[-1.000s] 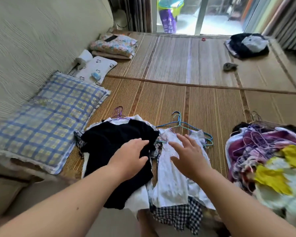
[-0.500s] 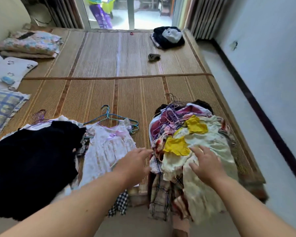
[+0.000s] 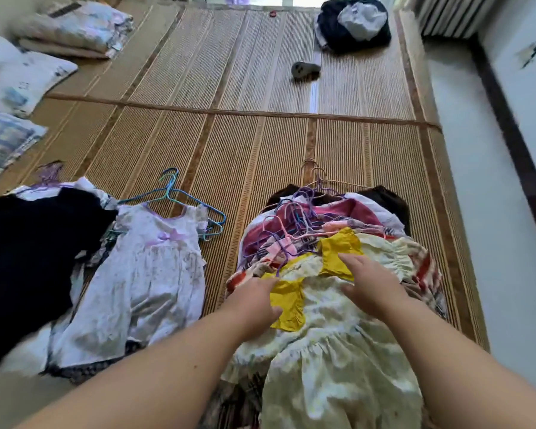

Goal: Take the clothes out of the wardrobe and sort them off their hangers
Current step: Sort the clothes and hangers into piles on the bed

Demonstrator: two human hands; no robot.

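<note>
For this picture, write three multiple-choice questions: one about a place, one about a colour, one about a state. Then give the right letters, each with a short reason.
1. Where does the white dress with the lilac bow lie?
A. left of the pile of hangered clothes
B. on top of that pile
C. in the hands

2. What colour are the sleeves of the pale dress on top of that pile?
A. green
B. black
C. yellow

3. How are the left hand and the right hand?
A. closed round a hanger
B. resting on the pale dress, fingers fairly straight
C. raised clear of the clothes

1 A: it lies on the mat, with the pile to its right.
2 C: both ruffled sleeves are bright yellow.
3 B: both rest on the dress, fingers not curled.
</note>
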